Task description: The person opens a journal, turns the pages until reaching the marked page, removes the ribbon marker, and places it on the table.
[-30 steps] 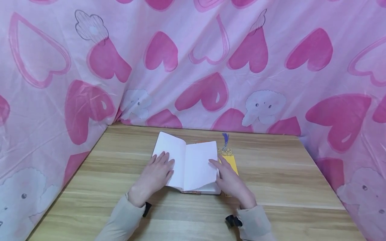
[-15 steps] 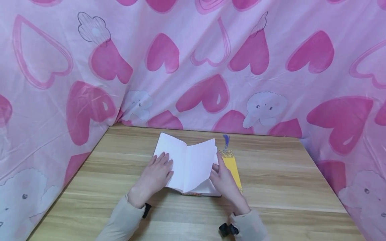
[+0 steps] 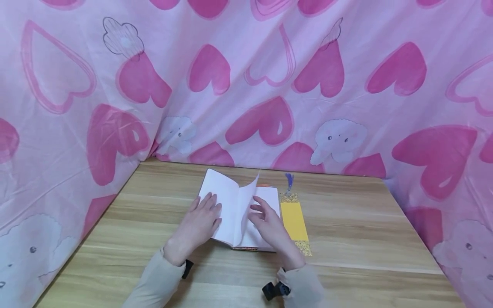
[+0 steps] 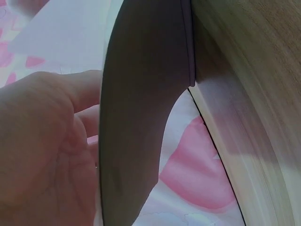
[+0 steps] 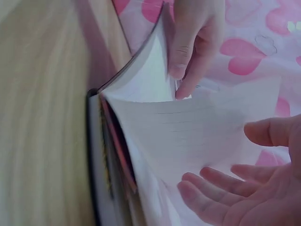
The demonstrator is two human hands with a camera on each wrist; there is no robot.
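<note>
An open notebook with white pages lies on the table, its left side tilted up. My left hand rests on the left page with fingers straight. In the left wrist view that hand sits beside the bowed page block. One page stands raised near the middle, faint lines showing on the page in the right wrist view. My right hand is over the right side, its relaxed fingers close behind that page and the thumb spread apart.
A yellow bookmark with gold patterned ends and a blue tassel lies just right of the notebook. Wooden tabletop extends around them. Pink heart-print cloth hangs behind and at both sides.
My right hand has moved left from the notebook's right edge, and the right page has swung up and leftward with it. More of the bookmark shows. My left hand has stayed in place.
</note>
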